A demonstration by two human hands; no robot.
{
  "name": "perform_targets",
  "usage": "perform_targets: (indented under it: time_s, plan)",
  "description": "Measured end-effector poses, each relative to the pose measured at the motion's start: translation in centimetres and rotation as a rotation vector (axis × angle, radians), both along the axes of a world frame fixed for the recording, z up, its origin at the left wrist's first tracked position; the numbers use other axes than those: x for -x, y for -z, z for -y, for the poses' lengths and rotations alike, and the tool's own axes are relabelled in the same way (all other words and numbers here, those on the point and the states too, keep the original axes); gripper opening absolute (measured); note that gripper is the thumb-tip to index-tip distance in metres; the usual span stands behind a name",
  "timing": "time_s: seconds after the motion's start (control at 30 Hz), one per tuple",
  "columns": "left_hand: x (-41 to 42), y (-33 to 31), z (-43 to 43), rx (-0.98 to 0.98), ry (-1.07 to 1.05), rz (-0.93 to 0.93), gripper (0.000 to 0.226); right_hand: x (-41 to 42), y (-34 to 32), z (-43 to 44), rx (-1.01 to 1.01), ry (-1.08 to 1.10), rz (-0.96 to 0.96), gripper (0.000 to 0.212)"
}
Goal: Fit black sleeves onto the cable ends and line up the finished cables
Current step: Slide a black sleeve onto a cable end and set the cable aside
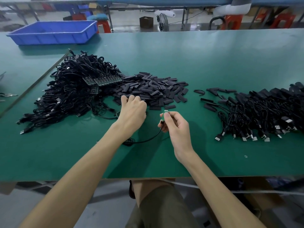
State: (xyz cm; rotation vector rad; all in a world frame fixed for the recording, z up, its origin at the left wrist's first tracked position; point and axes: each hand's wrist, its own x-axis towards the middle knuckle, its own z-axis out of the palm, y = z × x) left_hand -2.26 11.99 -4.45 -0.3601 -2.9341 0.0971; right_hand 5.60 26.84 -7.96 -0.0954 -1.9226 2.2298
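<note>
My right hand (175, 127) pinches the end of a black cable (148, 140) between thumb and fingers. A small green circuit board (165, 111) sticks up above the fingertips. The cable curves down and left across the green table. My left hand (134, 111) reaches into the near edge of the heap of black sleeves (156, 89), fingers curled; whether it holds a sleeve is hidden. A tangled pile of bare cables (72, 91) lies to the left. Sleeved cables (256, 116) lie in a row at the right.
A blue plastic bin (54, 32) stands at the table's far left. A few loose sleeves (212, 100) lie between the heap and the right-hand row. The table's front edge (148, 178) runs just above my lap. Stools and benches stand beyond the table.
</note>
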Motion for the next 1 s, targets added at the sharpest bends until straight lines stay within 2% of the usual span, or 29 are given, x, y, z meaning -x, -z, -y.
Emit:
perform_targets:
  time_s: [0.07,0.13,0.2,0.27,0.3,0.47,0.6,0.8,1.0]
  plan:
    - [-0.1,0.1,0.1,-0.032,0.048,-0.049,0.019,0.1,0.0,0.0,-0.005,-0.002,-0.002,0.017]
    - [-0.5,0.0,0.1,-0.187,0.071,-0.05,0.018,0.1,0.1,0.1,-0.012,-0.007,-0.001,0.016]
    - [-1.2,-0.7,0.0,-0.589,0.064,0.106,0.01,0.2,0.1,0.1,-0.03,-0.015,-0.003,0.015]
    - [-1.9,-1.4,-0.1,-1.078,0.055,0.414,0.004,0.2,0.1,0.1,-0.065,-0.012,-0.01,0.014]
    - [-2.2,-1.6,0.0,-1.191,0.054,0.508,0.003,0.2,0.1,0.1,-0.076,-0.012,-0.017,0.013]
    - [-2.9,-1.5,1.1,-1.309,0.027,0.634,0.015,0.2,0.1,0.1,-0.074,-0.013,-0.035,0.014]
    - [-3.1,-1.5,1.8,-1.482,0.037,0.847,0.031,0.1,0.2,0.0,-0.07,-0.023,-0.059,0.016]
    - [-3.1,-0.9,2.2,-1.606,0.048,0.924,0.044,0.0,0.1,0.0,-0.087,-0.058,-0.122,0.017]
    - [-3.0,-0.3,2.2,-1.764,0.071,0.961,0.03,0.2,0.3,-0.2,-0.042,-0.046,-0.103,0.016]
